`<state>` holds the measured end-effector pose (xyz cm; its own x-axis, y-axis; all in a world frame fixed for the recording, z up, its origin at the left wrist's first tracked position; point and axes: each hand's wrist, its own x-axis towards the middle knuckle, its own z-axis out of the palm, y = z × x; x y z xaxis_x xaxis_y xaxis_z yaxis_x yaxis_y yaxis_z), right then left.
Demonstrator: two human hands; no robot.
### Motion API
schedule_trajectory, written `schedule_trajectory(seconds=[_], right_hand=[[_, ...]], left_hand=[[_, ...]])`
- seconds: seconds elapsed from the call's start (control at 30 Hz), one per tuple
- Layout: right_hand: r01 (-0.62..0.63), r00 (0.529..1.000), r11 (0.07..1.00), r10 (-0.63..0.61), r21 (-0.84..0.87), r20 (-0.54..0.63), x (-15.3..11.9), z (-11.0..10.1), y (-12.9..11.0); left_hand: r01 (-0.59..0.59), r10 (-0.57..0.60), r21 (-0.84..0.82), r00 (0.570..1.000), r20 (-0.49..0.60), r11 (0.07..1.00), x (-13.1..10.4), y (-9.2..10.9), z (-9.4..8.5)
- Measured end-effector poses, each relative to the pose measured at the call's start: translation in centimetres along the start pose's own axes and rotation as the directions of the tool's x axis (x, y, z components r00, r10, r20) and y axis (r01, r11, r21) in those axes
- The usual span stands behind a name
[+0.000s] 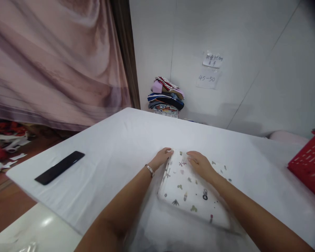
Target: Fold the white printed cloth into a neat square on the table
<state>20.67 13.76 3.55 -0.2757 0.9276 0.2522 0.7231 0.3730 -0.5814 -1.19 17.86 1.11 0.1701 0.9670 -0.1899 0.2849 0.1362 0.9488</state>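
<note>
A white cloth (182, 187) printed with small plants and figures lies folded in layers on the white-covered table (107, 147). My left hand (161, 157) is at its far left corner, with the fingers closed on the edge there. A bracelet circles my left wrist. My right hand (201, 166) rests on top of the cloth, right of the left hand, its fingers spread over the fabric near the far edge. Part of the cloth lies under my right forearm and shows again beyond it on the right.
A dark flat bar (60, 168) lies at the table's left. Folded textiles (166, 96) are stacked behind the far edge, below paper signs (208, 77) on the wall. A red basket (309, 161) stands at the right. A pink curtain (55, 59) hangs at the back left.
</note>
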Motion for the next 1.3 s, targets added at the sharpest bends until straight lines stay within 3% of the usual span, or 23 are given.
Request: schedule_trajectory(seconds=[0.17, 0.4, 0.67, 1.13, 1.23, 1.3], right_hand=[[-0.022, 1.0, 0.998, 0.022, 0.052, 0.003, 3.8, 2.4, -1.7], [-0.05, 0.998, 0.999, 0.049, 0.018, 0.032, 5.9, 3.9, -1.2], [0.089, 0.994, 0.996, -0.089, -0.006, -0.066, 5.7, 4.2, -0.7], [0.221, 0.967, 0.971, -0.23, -0.086, -0.107, 3.5, 3.7, -2.9], [0.181, 0.98, 0.981, -0.186, -0.069, -0.074, 3.3, 3.6, -3.0], [0.084, 0.996, 0.996, -0.085, -0.036, -0.04, 3.4, 3.5, -3.0]], left_hand=[[-0.055, 0.062, -0.18, 0.997, 0.035, 0.982, -0.4, -1.0, -0.1], [-0.081, 0.079, -0.146, 0.997, -0.015, 0.986, 0.5, -1.5, 0.2], [-0.143, 0.145, 0.026, 0.987, -0.073, 0.989, 1.4, -2.4, 0.6], [-0.131, 0.144, 0.128, 0.984, -0.102, 0.983, 1.1, -2.0, 0.6], [-0.129, 0.144, 0.132, 0.984, -0.107, 0.983, 1.1, -2.1, 0.7], [-0.125, 0.141, 0.136, 0.984, -0.11, 0.983, 1.1, -2.0, 0.7]])
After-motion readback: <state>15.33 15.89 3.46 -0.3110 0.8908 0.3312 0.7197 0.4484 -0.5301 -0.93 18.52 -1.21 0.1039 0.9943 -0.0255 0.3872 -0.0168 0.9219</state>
